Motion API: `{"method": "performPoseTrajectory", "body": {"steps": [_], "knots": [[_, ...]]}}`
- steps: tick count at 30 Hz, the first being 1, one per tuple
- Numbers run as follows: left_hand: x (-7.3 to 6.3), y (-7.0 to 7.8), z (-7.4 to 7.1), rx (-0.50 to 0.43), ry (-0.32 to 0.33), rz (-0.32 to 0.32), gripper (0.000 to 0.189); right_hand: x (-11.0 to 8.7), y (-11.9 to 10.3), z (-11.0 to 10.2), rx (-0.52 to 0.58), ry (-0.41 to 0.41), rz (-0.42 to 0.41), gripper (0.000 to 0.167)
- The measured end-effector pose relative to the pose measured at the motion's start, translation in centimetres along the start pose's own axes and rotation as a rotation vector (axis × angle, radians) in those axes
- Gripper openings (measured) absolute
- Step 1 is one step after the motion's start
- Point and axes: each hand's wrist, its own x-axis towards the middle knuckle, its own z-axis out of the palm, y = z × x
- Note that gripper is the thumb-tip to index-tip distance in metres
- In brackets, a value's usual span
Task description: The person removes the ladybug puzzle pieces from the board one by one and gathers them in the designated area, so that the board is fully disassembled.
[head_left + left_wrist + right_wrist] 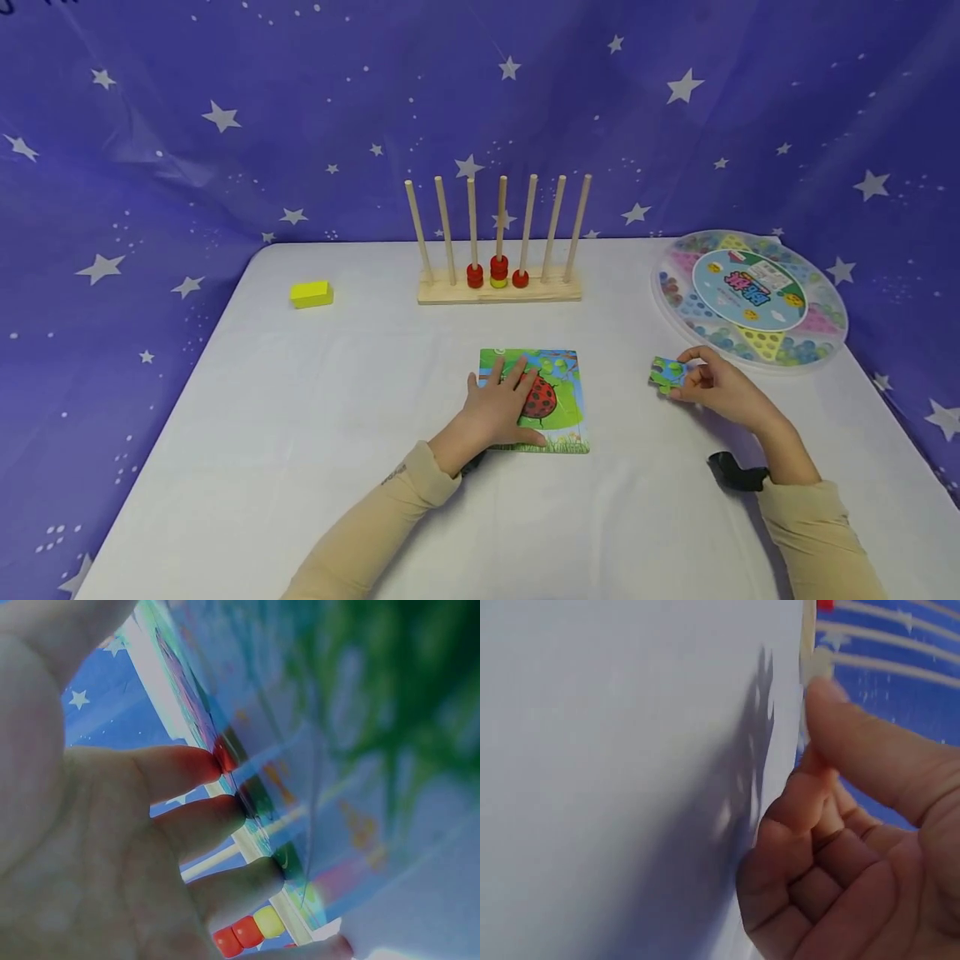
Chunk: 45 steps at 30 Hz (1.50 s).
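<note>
A square picture puzzle [564, 414] with a red ladybug on green grass lies flat near the table's middle. My left hand [497, 410] rests on its left part with the fingers spread, covering some of the picture; in the left wrist view the fingertips [259, 877] touch its surface. To the right, my right hand [720, 387] pinches a small green and blue puzzle piece [664, 375] between thumb and fingers, close to the table. The right wrist view shows the curled fingers [780, 862], and the piece there is mostly hidden behind the thumb.
Behind the puzzle stands a wooden peg rack [498, 292] with tall rods and several red and yellow beads. A yellow block [312, 294] sits at the back left. Beyond my right hand lies a round marble-game case [750, 292]. White cloth [360, 400] covers the table.
</note>
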Motion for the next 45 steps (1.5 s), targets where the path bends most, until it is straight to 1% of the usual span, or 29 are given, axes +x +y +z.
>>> {"method": "performPoseTrajectory", "body": {"steps": [3, 6, 12, 15, 17, 20, 22, 24, 26, 29, 32, 36, 39, 42, 45], "knots": [[-0.1, -0.2, 0.2, -0.011, 0.009, 0.002, 0.102, -0.6, 0.2, -1.1, -0.060, 0.004, 0.045, 0.050], [0.0, -0.3, 0.2, -0.012, 0.015, 0.004, 0.102, -0.7, 0.4, -1.5, -0.118, 0.005, 0.058, 0.049], [-0.2, -0.4, 0.2, -0.024, 0.012, -0.001, 0.102, -0.4, 0.4, -1.3, -0.230, 0.006, 0.061, 0.048], [-0.3, -0.5, 0.2, -0.022, 0.013, -0.007, 0.101, -0.2, 0.2, -1.2, -0.270, -0.004, 0.085, 0.049], [-0.3, -0.5, 0.2, -0.020, 0.013, -0.008, 0.101, 0.0, 0.0, -1.2, -0.295, -0.011, 0.105, 0.052], [-0.4, -0.5, 0.2, -0.019, 0.003, -0.010, 0.101, 0.1, -0.4, -1.3, -0.374, -0.016, 0.140, 0.061], [-0.3, -0.4, 0.1, -0.022, 0.000, -0.010, 0.101, 0.3, -1.0, -1.2, -0.423, -0.014, 0.152, 0.067], [-0.3, -0.4, 0.1, -0.025, 0.003, -0.010, 0.100, 0.6, -2.0, -0.8, -0.457, -0.004, 0.151, 0.070], [-0.3, -0.4, 0.1, -0.024, 0.007, -0.013, 0.100, 1.1, -3.4, -0.1, -0.453, 0.004, 0.118, 0.065], [-0.3, -0.3, 0.0, -0.025, 0.007, -0.022, 0.100, 2.1, -5.4, 1.4, -0.408, -0.002, 0.028, 0.051], [-0.1, -0.1, 0.0, -0.039, -0.004, -0.035, 0.100, 3.4, -7.0, 3.2, -0.343, -0.044, -0.067, 0.041], [0.0, 0.1, 0.1, -0.055, -0.026, -0.056, 0.100, 5.2, -8.8, 5.7, -0.293, -0.123, -0.161, 0.038], [0.1, 0.0, 0.2, -0.049, -0.032, -0.065, 0.101, 6.5, -9.8, 7.7, -0.307, -0.177, -0.196, 0.040], [0.1, -0.1, 0.2, -0.041, -0.028, -0.060, 0.100, 7.2, -10.2, 9.4, -0.383, -0.217, -0.217, 0.045], [0.0, -0.1, 0.2, -0.022, -0.019, -0.056, 0.100, 7.5, -10.5, 10.7, -0.472, -0.229, -0.225, 0.049]]}}
